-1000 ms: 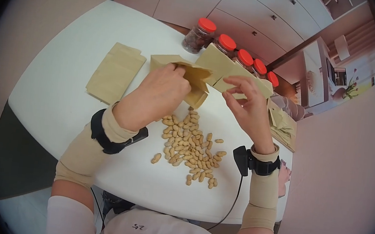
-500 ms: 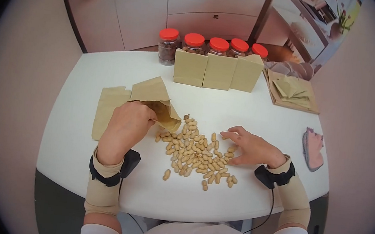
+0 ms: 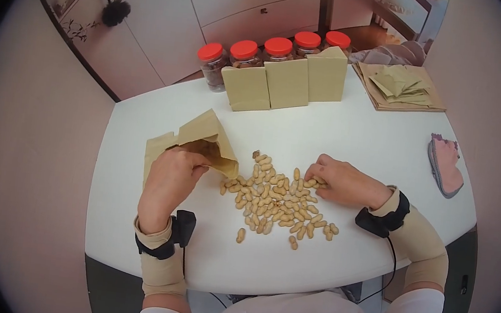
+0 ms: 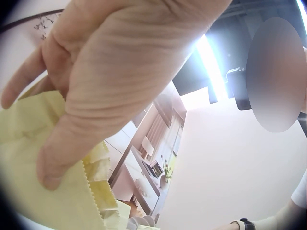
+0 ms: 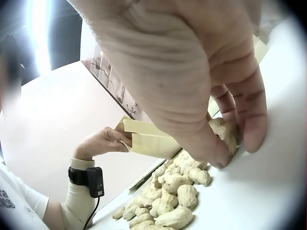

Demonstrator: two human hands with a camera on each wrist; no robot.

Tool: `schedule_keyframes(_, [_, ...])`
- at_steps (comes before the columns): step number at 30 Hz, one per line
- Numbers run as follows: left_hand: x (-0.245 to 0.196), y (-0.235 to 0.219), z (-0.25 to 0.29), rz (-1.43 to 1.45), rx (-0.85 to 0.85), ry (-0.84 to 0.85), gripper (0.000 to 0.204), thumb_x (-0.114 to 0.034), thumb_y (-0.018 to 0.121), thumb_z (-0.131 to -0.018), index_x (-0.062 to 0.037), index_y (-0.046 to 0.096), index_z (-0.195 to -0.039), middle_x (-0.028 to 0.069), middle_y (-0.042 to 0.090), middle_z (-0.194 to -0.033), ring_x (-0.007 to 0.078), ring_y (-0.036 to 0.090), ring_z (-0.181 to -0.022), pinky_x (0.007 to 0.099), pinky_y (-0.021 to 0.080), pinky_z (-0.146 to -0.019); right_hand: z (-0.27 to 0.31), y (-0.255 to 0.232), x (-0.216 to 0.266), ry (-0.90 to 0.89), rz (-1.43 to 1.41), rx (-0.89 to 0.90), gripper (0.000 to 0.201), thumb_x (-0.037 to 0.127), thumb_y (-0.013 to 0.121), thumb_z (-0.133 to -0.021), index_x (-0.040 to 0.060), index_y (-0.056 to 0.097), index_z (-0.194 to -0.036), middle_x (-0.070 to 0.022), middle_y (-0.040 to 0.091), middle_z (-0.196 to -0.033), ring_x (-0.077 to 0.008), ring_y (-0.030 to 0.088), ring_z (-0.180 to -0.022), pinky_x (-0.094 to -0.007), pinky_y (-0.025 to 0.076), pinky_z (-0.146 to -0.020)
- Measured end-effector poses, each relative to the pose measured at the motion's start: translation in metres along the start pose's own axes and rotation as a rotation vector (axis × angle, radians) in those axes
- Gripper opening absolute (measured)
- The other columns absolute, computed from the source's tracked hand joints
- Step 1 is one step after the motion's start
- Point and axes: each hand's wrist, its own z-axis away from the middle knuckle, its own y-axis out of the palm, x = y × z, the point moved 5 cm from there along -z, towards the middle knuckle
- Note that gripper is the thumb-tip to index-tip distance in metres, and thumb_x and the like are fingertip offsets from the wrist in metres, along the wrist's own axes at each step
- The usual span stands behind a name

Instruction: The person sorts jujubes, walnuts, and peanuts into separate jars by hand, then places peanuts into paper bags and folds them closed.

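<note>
My left hand (image 3: 168, 185) grips an open brown paper bag (image 3: 224, 147) by its rim, its mouth tilted toward the peanuts. In the left wrist view the thumb presses on the bag's outer wall (image 4: 29, 143), beside its zigzag-cut edge. A loose heap of unshelled peanuts (image 3: 273, 199) spreads over the middle of the white table. At the heap's right edge, my right hand (image 3: 349, 183) pinches a peanut (image 5: 223, 132) between thumb and fingers, close over the tabletop. The palm hides part of that grip.
Another paper bag (image 3: 158, 146) lies flat partly behind the left hand. Three closed-looking paper bags (image 3: 287, 85) stand in a row before several red-lidded jars (image 3: 212, 59). At the back right lie stacked papers (image 3: 400, 90). A pink and grey cloth item (image 3: 447, 166) rests near the right edge.
The left hand has lowered the bag toward the table beside the heap. My right hand has come down from above the table to the peanuts and closed its fingers on one.
</note>
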Motion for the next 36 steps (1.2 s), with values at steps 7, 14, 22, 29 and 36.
schedule_keyframes(7, [-0.003, -0.004, -0.001, 0.001, -0.039, 0.003, 0.012, -0.009, 0.069, -0.079, -0.0056, 0.074, -0.090, 0.0145, 0.066, -0.078, 0.0319, 0.062, -0.077, 0.0405, 0.050, -0.070, 0.000, -0.005, -0.001, -0.085, 0.018, -0.096, 0.028, 0.005, 0.062, -0.082, 0.0050, 0.060, -0.110, -0.0110, 0.057, -0.098, -0.0287, 0.061, -0.090, -0.0384, 0.050, -0.080])
schedule_keyframes(14, [-0.001, -0.005, -0.001, 0.036, -0.085, 0.027, 0.014, -0.007, 0.071, -0.076, -0.0065, 0.075, -0.090, 0.0138, 0.066, -0.084, 0.0316, 0.061, -0.083, 0.0408, 0.049, -0.076, -0.003, -0.010, 0.004, -0.064, -0.027, -0.114, 0.030, 0.002, 0.058, -0.083, 0.0039, 0.061, -0.113, -0.0143, 0.061, -0.100, -0.0312, 0.061, -0.095, -0.0397, 0.049, -0.084])
schedule_keyframes(22, [-0.004, -0.010, 0.002, 0.009, -0.105, 0.013, 0.014, -0.008, 0.070, -0.078, -0.0071, 0.075, -0.091, 0.0138, 0.067, -0.101, 0.0327, 0.059, -0.098, 0.0401, 0.049, -0.085, -0.003, -0.009, 0.010, -0.070, 0.044, -0.084, 0.032, 0.005, 0.062, -0.082, 0.0038, 0.061, -0.114, -0.0125, 0.062, -0.103, -0.0289, 0.063, -0.090, -0.0374, 0.052, -0.080])
schedule_keyframes(29, [-0.009, -0.016, 0.004, 0.057, -0.153, 0.063, 0.012, -0.010, 0.070, -0.079, -0.0072, 0.074, -0.090, 0.0128, 0.067, -0.111, 0.0301, 0.059, -0.102, 0.0386, 0.047, -0.089, -0.003, -0.010, 0.016, -0.057, 0.042, -0.049, 0.035, 0.014, 0.067, -0.081, 0.0060, 0.062, -0.114, -0.0118, 0.061, -0.097, -0.0282, 0.063, -0.087, -0.0377, 0.051, -0.078])
schedule_keyframes(36, [-0.007, -0.038, 0.004, 0.091, -0.412, 0.026, 0.013, -0.009, 0.067, -0.083, -0.0008, 0.068, -0.093, 0.0097, 0.066, -0.115, 0.0298, 0.062, -0.098, 0.0364, 0.051, -0.082, -0.009, -0.013, 0.017, -0.084, 0.099, -0.099, 0.037, 0.021, 0.067, -0.083, 0.0060, 0.061, -0.116, -0.0115, 0.058, -0.100, -0.0243, 0.065, -0.073, -0.0365, 0.052, -0.070])
